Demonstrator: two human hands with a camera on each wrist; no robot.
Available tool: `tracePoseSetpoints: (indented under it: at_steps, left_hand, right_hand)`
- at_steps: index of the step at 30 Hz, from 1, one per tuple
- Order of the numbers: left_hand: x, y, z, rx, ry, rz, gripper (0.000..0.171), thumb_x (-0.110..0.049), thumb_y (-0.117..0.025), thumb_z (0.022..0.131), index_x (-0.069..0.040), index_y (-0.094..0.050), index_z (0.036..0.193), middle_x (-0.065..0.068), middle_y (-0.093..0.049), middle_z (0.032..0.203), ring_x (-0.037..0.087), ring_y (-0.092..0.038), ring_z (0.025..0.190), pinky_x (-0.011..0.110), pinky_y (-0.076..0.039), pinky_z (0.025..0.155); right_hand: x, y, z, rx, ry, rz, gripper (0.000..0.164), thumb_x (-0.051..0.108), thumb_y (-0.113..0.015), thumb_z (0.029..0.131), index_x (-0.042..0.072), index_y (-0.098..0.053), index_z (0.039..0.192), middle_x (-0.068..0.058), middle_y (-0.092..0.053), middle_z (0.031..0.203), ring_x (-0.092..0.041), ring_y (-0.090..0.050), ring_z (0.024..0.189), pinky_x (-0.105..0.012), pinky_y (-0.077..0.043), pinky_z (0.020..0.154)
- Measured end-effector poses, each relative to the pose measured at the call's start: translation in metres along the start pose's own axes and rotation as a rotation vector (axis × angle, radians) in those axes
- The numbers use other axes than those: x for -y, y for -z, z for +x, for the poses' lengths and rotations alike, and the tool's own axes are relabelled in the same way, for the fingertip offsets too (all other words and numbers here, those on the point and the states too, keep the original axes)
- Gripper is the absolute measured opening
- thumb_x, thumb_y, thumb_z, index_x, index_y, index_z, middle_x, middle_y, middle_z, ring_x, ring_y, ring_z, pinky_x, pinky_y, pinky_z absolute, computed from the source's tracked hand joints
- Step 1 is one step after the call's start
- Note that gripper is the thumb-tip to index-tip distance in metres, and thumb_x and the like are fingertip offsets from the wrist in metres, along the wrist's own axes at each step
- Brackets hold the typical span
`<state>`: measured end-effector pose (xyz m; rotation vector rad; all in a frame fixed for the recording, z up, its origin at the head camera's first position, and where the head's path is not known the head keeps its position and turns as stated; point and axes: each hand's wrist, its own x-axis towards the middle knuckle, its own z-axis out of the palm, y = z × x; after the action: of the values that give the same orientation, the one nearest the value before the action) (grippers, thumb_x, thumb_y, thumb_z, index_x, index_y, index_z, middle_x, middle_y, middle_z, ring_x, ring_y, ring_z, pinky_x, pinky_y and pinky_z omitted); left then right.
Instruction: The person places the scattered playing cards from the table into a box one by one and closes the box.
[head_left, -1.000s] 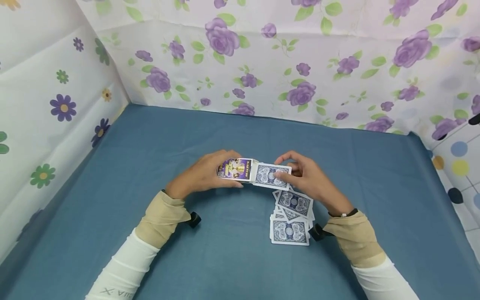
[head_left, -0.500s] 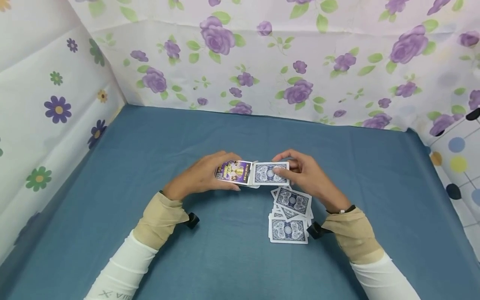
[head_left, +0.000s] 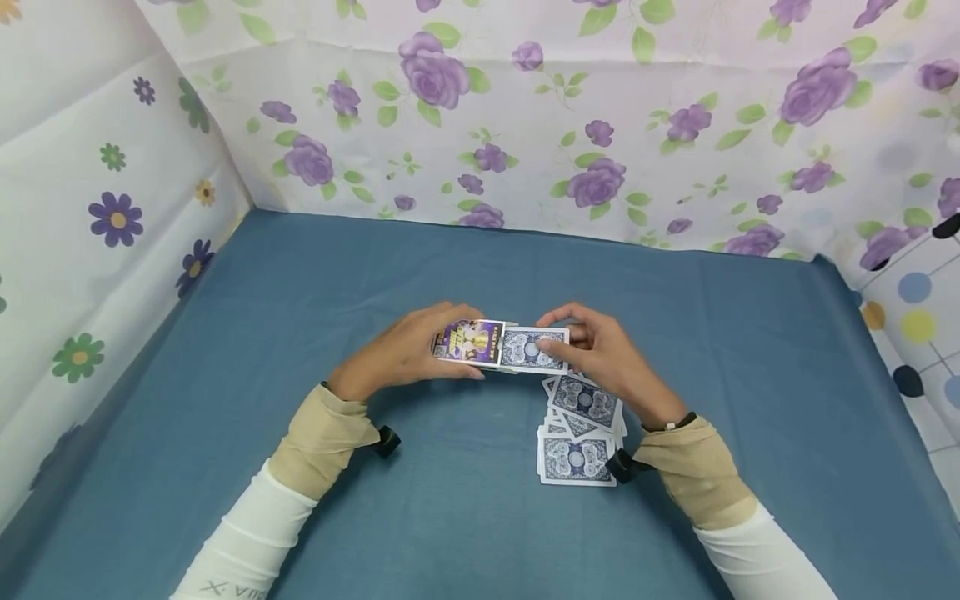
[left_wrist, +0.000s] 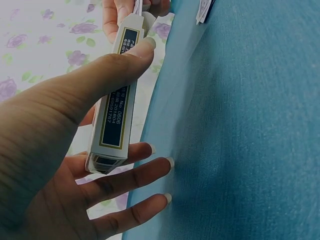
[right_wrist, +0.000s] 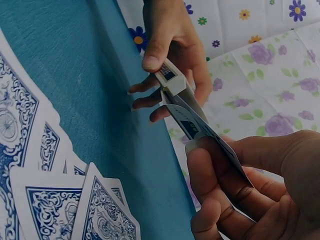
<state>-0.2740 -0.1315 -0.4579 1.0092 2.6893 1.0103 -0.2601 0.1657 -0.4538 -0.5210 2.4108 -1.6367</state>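
Note:
My left hand (head_left: 408, 350) grips a small card box (head_left: 472, 342) with a purple and gold front, thumb along one narrow side and fingers on the other. The box's flapped end faces right. My right hand (head_left: 600, 346) pinches playing cards (head_left: 525, 348) with blue patterned backs, thumb on top and fingers beneath. Their left edge is right at the box's mouth. In the right wrist view the held cards (right_wrist: 227, 150) look thin and run in line with the box (right_wrist: 175, 82). In the left wrist view the box (left_wrist: 117, 105) shows a dark printed side panel.
A loose, overlapping pile of blue-backed playing cards (head_left: 577, 460) lies on the blue cloth (head_left: 450, 500) just below my right hand. Floral sheets (head_left: 450, 125) stand behind and to the left. Each wrist carries a small black camera (head_left: 387, 441).
My right hand has moved left with the cards, bringing them closer against the box's mouth and in line with it. The left hand keeps its grip, with only a slight shift.

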Motion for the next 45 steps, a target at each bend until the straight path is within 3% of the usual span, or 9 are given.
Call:
tracePoseSetpoints:
  at_steps: [10,15,19,25,34,39,45]
  left_hand:
    - [0.000,0.001,-0.003,-0.005,-0.006,0.015,0.068,-0.053,-0.076,0.078,-0.027,-0.054,0.137,-0.005,-0.055,0.106,0.013,-0.053,0.084,0.033,-0.047,0.070]
    - [-0.001,0.001,-0.002,-0.011,-0.019,0.024,0.070,-0.056,-0.074,0.078,-0.027,-0.053,0.138,-0.005,-0.055,0.106,0.012,-0.053,0.083,0.033,-0.047,0.070]
    - [-0.004,0.000,0.000,-0.012,-0.019,0.037,0.068,-0.056,-0.074,0.078,-0.028,-0.054,0.137,-0.006,-0.056,0.106,0.012,-0.053,0.083,0.032,-0.047,0.070]
    - [-0.006,-0.003,0.000,0.008,-0.004,0.053,0.066,-0.055,-0.076,0.077,-0.028,-0.056,0.134,-0.008,-0.055,0.105,0.011,-0.053,0.084,0.031,-0.047,0.069]
    - [-0.007,-0.008,-0.002,0.000,-0.023,0.043,0.067,-0.055,-0.075,0.078,-0.028,-0.055,0.136,-0.010,-0.054,0.103,0.010,-0.052,0.079,0.029,-0.047,0.065]
    - [-0.008,-0.009,0.000,0.001,-0.038,0.050,0.066,-0.055,-0.075,0.078,-0.031,-0.055,0.135,-0.010,-0.053,0.101,0.009,-0.051,0.078,0.029,-0.046,0.064]
    - [-0.007,-0.010,0.000,-0.007,-0.044,0.048,0.066,-0.055,-0.075,0.078,-0.030,-0.055,0.135,-0.009,-0.053,0.100,0.010,-0.051,0.078,0.029,-0.046,0.064]
  right_hand:
    - [-0.003,-0.013,0.001,0.000,0.003,-0.019,0.031,0.024,-0.071,0.091,0.011,-0.063,0.119,-0.001,-0.028,0.056,-0.013,-0.025,0.045,-0.026,-0.027,0.045]
    - [-0.001,-0.013,0.004,-0.008,0.021,-0.049,0.030,0.025,-0.071,0.091,0.014,-0.064,0.118,-0.003,-0.035,0.053,-0.025,-0.041,0.045,-0.029,-0.038,0.044]
    - [-0.001,-0.015,0.003,-0.013,0.011,-0.047,0.033,0.026,-0.072,0.090,0.013,-0.062,0.119,-0.005,-0.042,0.053,-0.032,-0.048,0.049,-0.030,-0.039,0.043]
    - [-0.005,-0.021,-0.001,-0.002,-0.033,0.030,0.043,0.024,-0.072,0.090,0.008,-0.055,0.126,-0.014,-0.052,0.057,-0.041,-0.057,0.053,-0.044,-0.053,0.052]
    - [-0.006,-0.026,0.001,0.023,-0.063,0.032,0.049,0.023,-0.071,0.090,0.005,-0.050,0.131,-0.015,-0.051,0.056,-0.046,-0.055,0.053,-0.043,-0.049,0.048]
    - [-0.003,-0.029,0.000,0.030,-0.091,0.022,0.043,0.022,-0.069,0.092,0.006,-0.052,0.128,-0.020,-0.054,0.059,-0.049,-0.055,0.056,-0.043,-0.049,0.050]
    - [-0.007,-0.033,0.001,0.031,-0.081,0.013,0.040,0.029,-0.068,0.092,0.007,-0.054,0.123,-0.015,-0.055,0.059,-0.045,-0.052,0.053,-0.037,-0.046,0.046]
